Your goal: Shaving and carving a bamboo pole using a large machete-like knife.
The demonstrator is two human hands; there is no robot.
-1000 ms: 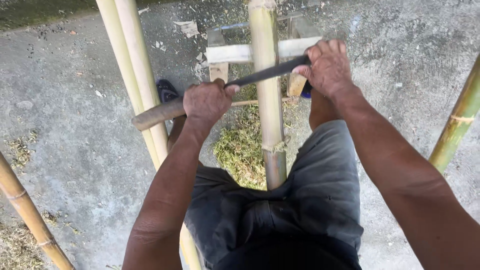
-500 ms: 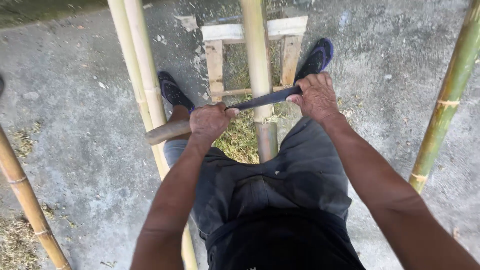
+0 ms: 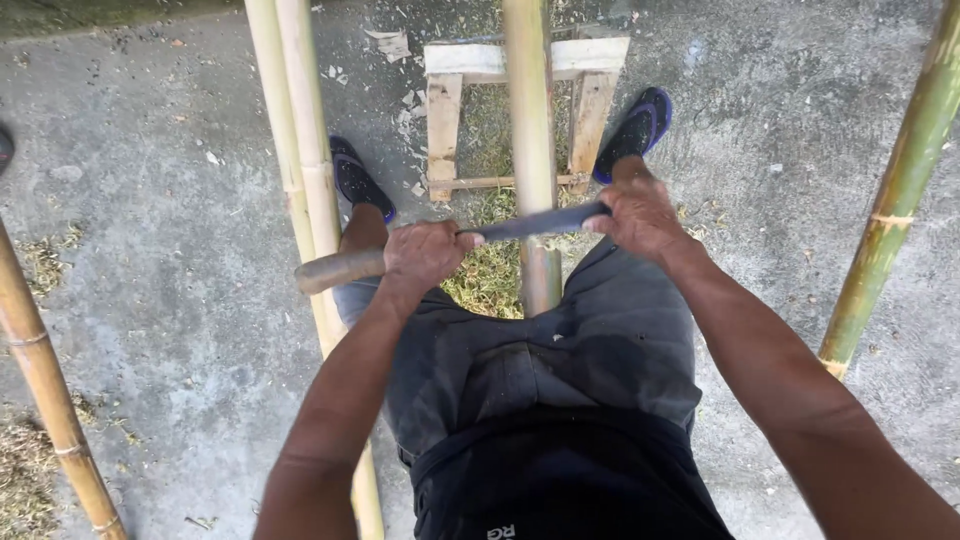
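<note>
Rough grey concrete fills the ground, littered with pale chips and a heap of stringy shavings near the centre. At twelve o'clock stands a small wooden frame, and a pale bamboo pole runs from it straight down toward six, passing between the person's knees, where dark trousers hide its lower end.

Across this pole, from nine to three o'clock, lies a dark long-bladed knife. The left hand is wrapped tight around its round wooden handle, whose butt sticks out toward nine. The right hand has its fingers curled closed over the far tip of the blade. Both fists are firmly clenched, with no gap showing.

Two more pale poles lie side by side at ten o'clock, a greener pole leans at two to four, and a brown one at eight. Feet in dark slippers flank the frame.

The pole looks stiff, hollow and fairly light, with a smooth skin that is likely slippery, so bracing it in the frame and between the legs seems the sound way to steady it. The blade appears thin and rigid; the handle and the dull back near the tip look like the safe places to grip.
</note>
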